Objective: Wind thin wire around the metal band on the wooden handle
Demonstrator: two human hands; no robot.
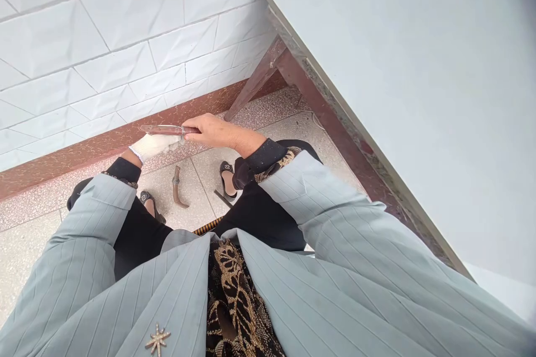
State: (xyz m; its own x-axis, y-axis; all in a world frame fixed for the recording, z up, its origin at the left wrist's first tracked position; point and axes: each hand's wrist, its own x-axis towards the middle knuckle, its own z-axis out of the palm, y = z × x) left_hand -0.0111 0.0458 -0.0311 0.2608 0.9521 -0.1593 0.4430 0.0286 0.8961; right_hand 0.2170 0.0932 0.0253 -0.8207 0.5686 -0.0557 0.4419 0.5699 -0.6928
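Observation:
A slim reddish-brown piece, wood-like with a thin silvery wire or band near its middle, is held out level in front of my knees. My right hand, bare, closes around its right end. My left hand wears a white glove and is closed under the left part, which lies along the top of the glove; some of its fingers are hidden. Below, on the floor, lies a curved brown wood-like piece with a binding around its upper part. A dark rod lies near my right shoe.
A white-topped table with a reddish-brown frame stands close on my right. Ahead is a white tiled wall with a brown skirting. Beneath me is a speckled tiled floor. A black-and-yellow striped edge shows between my legs.

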